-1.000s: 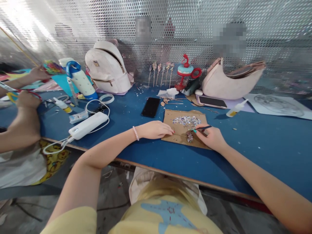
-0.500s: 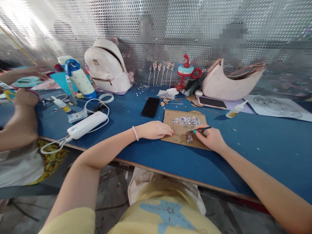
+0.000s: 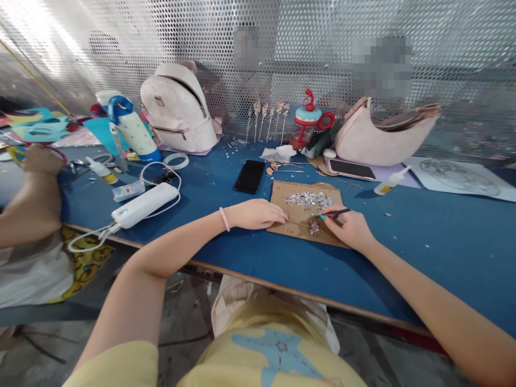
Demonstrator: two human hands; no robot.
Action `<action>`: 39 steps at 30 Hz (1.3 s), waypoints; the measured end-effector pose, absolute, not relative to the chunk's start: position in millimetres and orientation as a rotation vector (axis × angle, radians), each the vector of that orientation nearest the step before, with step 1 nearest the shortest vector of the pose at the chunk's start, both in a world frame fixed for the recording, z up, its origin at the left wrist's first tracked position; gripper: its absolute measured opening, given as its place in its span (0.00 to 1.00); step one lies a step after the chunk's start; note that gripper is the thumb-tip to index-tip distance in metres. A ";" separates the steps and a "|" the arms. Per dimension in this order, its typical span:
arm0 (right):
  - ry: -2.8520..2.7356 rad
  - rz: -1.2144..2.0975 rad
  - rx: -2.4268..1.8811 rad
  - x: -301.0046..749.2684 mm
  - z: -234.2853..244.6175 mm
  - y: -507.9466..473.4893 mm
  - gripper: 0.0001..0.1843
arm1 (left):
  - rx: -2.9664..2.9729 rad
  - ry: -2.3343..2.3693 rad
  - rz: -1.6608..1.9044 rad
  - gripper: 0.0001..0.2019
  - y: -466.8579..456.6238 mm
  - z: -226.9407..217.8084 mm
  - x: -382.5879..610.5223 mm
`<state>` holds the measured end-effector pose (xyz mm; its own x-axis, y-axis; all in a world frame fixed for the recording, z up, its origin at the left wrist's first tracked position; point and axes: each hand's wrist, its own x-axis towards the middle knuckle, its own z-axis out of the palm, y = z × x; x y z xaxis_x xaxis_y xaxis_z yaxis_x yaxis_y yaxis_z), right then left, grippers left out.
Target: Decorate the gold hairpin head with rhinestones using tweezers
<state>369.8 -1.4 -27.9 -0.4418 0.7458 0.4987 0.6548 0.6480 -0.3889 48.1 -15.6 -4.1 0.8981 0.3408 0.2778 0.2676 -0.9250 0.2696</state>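
Basically, a stone-covered head [image 3: 313, 226] on a thin stem [image 3: 298, 223] is laid on the near half of the cardboard sheet [image 3: 282, 189], which is placed on the blue table [image 3: 226, 185]. The stem's long axis is set roughly left to right, head at the right end. A dark slim tool [image 3: 337, 213] is held in the right hand's [image 3: 355, 228] grip, narrow around it; its shaft is pointed left, with the tip at the far edge of the head. Whether a stone is carried at the tip cannot be told.

The head is placed just left of the right grip, so the right hand is nearer to it. The left hand [image 3: 261, 215] is rested at the stem's left end; whether the stem is pinched or only touched cannot be told. The loose stones [image 3: 309, 200] are spread just beyond the head, on the far half of the cardboard sheet.
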 end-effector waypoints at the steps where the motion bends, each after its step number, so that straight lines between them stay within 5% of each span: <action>1: -2.215 0.181 -1.082 369.7 -27.8 -1.4 0.07 | 2.847 0.461 0.469 0.12 -15.6 -3.6 47.9; 39: -2.168 0.301 -1.143 366.0 -27.7 -0.6 0.09 | 3.051 0.521 0.379 0.15 -11.9 3.6 38.0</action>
